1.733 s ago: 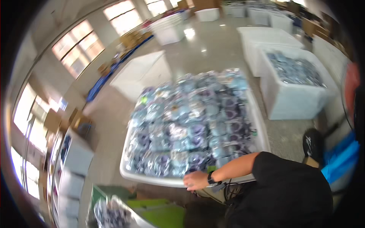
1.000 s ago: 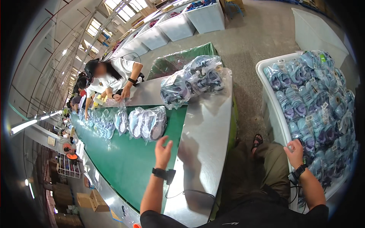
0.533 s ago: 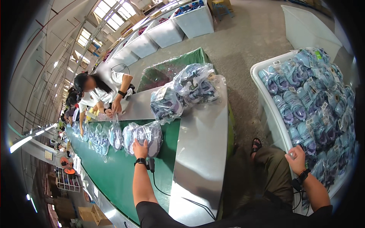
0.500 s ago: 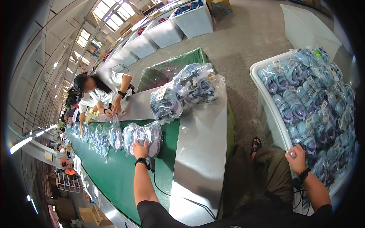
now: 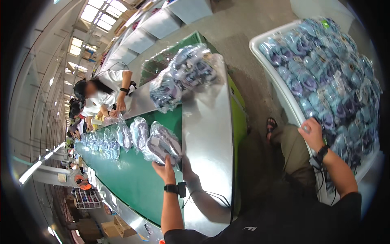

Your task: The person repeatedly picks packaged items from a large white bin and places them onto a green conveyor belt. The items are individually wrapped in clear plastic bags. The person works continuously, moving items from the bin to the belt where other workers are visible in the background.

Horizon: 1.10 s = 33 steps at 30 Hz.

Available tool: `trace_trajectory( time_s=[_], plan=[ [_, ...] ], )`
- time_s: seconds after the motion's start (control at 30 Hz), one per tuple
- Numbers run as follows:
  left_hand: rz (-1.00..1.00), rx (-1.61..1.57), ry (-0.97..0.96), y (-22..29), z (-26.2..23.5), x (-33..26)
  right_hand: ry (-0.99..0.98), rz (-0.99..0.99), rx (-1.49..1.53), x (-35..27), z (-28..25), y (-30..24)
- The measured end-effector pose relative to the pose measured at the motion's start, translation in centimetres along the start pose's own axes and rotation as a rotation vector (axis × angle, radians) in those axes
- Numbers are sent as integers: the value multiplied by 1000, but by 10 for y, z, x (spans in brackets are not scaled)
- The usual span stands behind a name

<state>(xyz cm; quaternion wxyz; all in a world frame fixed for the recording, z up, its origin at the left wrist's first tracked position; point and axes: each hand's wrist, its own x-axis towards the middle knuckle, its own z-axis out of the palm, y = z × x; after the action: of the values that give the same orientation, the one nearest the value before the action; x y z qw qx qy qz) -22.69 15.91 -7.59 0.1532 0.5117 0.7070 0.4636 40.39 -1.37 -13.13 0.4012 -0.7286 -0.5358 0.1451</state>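
- Your left hand (image 5: 165, 170) rests on the near end of a clear plastic bag of shoes (image 5: 162, 143) lying on the green belt (image 5: 130, 183); the fingers are spread loosely over the bag's edge, touching it rather than closing round it.
- Just beyond that bag, further from your left hand, more clear bags (image 5: 132, 133) lie in a row along the belt, one beside the other, running away to the far left.
- To the right of your left hand the shiny metal desk (image 5: 207, 134) runs alongside the belt; a big heap of bagged shoes (image 5: 185, 73) sits at its far end, well apart from your hand.
- Your right hand (image 5: 312, 133) is at the near rim of the white bin (image 5: 271, 69), fingers curled onto one of the blue and purple bagged pairs (image 5: 325, 77) piled inside. You cannot tell whether it has a firm hold of one.
- Both of your wrists carry a dark band.
- Across the belt from your left hand, a person in a white top (image 5: 103, 95) leans over the far side, hands down on the desk there.
- Other pale bins (image 5: 162, 24) stand on the floor beyond.
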Motion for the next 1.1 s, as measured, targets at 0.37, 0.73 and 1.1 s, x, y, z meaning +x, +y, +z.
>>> trace_trajectory(
  time_s=[0.37, 0.73, 1.1],
  plan=[
    [141, 172, -368, 45, -64, -97, -13, -4, 37, -2, -2, 1],
    [-293, -468, -624, 67, -20, -92, -14, -8, 45, -3, -2, 4],
    [34, -335, -1018, 162, 17, -147, -67, -141, 108, 3, 1, -39]
  ],
)
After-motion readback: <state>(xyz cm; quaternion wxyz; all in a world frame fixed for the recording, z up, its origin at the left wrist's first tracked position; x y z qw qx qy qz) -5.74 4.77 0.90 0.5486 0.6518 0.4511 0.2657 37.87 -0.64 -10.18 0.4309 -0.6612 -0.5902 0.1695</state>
